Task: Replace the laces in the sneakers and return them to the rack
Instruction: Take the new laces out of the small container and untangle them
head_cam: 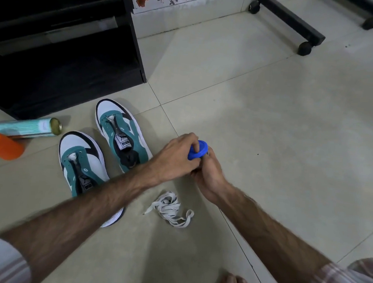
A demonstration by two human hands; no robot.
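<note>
Both hands meet over the tiled floor (271,125): the left hand (175,156) curls its fingers round a round blue plastic cap (199,150), the right hand (209,174) grips beneath it. Two laceless teal-and-white sneakers (115,126) stand left of the hands, and a bundle of white flat laces (171,208) lies just below them.

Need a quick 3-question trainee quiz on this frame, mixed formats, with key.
1. True or false: both green-and-white sneakers have laces threaded.
2. Multiple choice: the loose bundle of white laces lies A) inside a sneaker, B) on the tiled floor near the forearms, C) on the black rack.
3. Fill in: the left hand and right hand both grip a small ____ round object.

Key: 1 false, the eyelets are bare; 2 B; 3 blue.
</note>
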